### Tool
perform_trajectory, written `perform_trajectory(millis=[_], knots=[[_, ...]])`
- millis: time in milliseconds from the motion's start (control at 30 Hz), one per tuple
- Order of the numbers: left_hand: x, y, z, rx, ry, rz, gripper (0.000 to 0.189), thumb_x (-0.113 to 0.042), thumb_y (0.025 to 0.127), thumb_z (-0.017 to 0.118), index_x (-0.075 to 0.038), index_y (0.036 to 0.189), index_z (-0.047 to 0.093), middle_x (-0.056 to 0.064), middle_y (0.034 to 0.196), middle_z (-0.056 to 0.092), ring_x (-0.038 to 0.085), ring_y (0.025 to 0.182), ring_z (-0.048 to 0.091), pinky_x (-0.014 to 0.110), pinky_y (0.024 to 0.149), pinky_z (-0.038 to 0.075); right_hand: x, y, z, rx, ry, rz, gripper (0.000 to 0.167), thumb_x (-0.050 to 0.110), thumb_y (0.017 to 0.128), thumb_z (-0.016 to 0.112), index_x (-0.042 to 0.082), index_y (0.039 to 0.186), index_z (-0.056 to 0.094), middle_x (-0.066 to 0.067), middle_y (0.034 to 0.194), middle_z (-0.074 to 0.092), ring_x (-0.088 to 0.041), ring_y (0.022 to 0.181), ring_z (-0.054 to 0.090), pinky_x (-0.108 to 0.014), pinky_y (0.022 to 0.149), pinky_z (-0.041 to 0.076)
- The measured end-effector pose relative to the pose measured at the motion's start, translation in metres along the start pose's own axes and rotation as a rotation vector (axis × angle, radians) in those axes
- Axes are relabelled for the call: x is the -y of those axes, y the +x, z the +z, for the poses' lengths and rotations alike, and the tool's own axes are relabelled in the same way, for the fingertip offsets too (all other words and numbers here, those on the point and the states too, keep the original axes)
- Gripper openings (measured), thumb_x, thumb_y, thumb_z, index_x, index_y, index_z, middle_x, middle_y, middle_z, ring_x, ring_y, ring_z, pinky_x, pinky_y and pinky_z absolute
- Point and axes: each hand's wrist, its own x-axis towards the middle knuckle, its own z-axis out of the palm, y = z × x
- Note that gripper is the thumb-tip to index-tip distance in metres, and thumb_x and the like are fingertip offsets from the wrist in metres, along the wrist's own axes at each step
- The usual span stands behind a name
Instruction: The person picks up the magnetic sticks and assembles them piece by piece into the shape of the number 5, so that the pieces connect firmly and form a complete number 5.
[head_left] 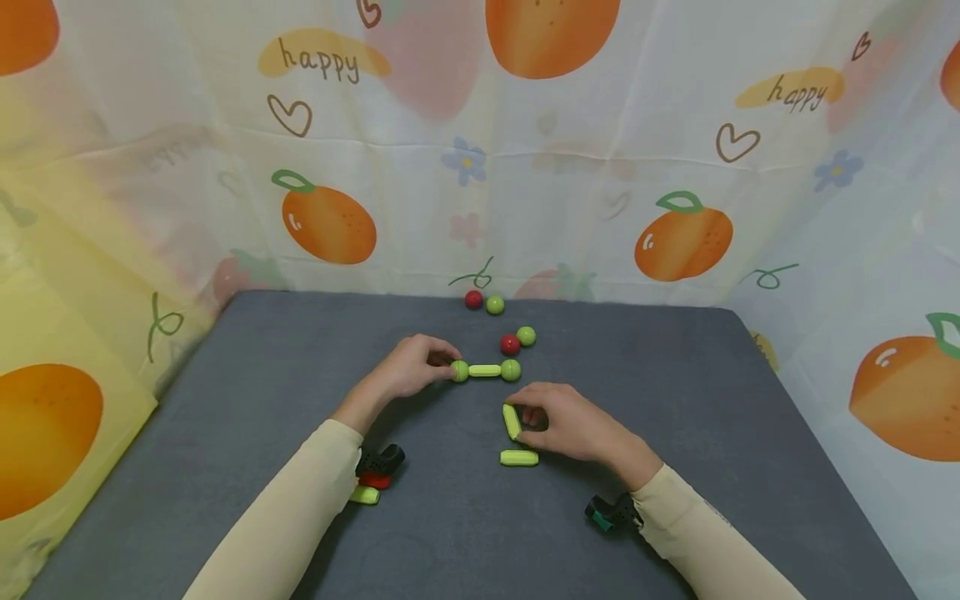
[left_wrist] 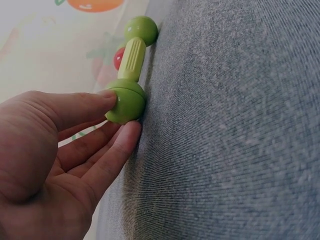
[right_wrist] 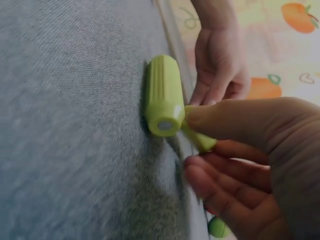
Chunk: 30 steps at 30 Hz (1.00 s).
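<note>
My left hand [head_left: 412,365] pinches a green ball [head_left: 460,371] between thumb and fingertips. A ridged yellow-green rod [head_left: 485,371] joins this ball to a second green ball [head_left: 511,370], so the three make a straight dumbbell shape close over the table. Nearer to me, my right hand [head_left: 573,421] holds another yellow-green rod [head_left: 512,422] between thumb and fingers; the thumb hides part of it in the right wrist view. Just in front of that hand a loose rod [head_left: 519,458] lies crosswise on the table, its silvery end disc [right_wrist: 164,125] facing the right wrist camera.
Behind the dumbbell shape are a red ball [head_left: 510,344] and a green ball [head_left: 527,336]. Another red ball [head_left: 474,300] and green ball [head_left: 495,305] sit at the table's back edge. Beside the left sleeve, a red piece [head_left: 375,481] and a yellow-green rod [head_left: 365,496] are partly hidden.
</note>
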Motion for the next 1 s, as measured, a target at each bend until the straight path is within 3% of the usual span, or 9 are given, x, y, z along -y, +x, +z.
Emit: perform_trajectory(millis=[233, 433, 667, 1000], knots=[[0.001, 0.001, 0.001, -0.001, -0.01, -0.005, 0.022, -0.013, 0.102, 0.079, -0.007, 0.123, 0.081, 0.004, 0.113, 0.078, 0.021, 0.103, 0.072, 0.042, 0.088, 0.059, 0.005, 0.016, 0.002, -0.097, 0.049, -0.021, 0.048, 0.017, 0.096, 0.087, 0.011, 0.141, 0.071, 0.003, 0.117, 0.071, -0.01, 0.1, 0.069, -0.033, 0.088, 0.06], [0.003, 0.001, 0.002, -0.003, -0.014, -0.004, 0.021, -0.013, 0.102, 0.079, -0.007, 0.122, 0.081, 0.003, 0.112, 0.078, 0.02, 0.102, 0.073, 0.041, 0.088, 0.059, 0.01, 0.031, 0.006, -0.104, 0.056, -0.053, 0.049, 0.019, 0.098, 0.085, 0.009, 0.144, 0.07, -0.001, 0.119, 0.072, -0.01, 0.1, 0.07, -0.031, 0.087, 0.059], [0.004, 0.003, 0.002, 0.004, -0.009, 0.029, 0.022, -0.012, 0.102, 0.078, -0.005, 0.123, 0.08, 0.004, 0.112, 0.078, 0.022, 0.103, 0.073, 0.043, 0.089, 0.059, 0.013, 0.046, 0.009, -0.133, 0.071, -0.042, 0.05, 0.02, 0.097, 0.087, 0.008, 0.143, 0.071, 0.002, 0.113, 0.07, -0.009, 0.097, 0.07, -0.029, 0.086, 0.06], [0.005, 0.004, 0.0, 0.009, -0.018, 0.026, 0.021, -0.011, 0.103, 0.077, -0.005, 0.123, 0.08, 0.005, 0.112, 0.079, 0.022, 0.103, 0.074, 0.043, 0.087, 0.06, 0.014, 0.063, 0.015, -0.12, 0.127, -0.019, 0.049, 0.019, 0.098, 0.086, 0.006, 0.142, 0.071, -0.002, 0.119, 0.07, -0.013, 0.099, 0.07, -0.029, 0.088, 0.06]])
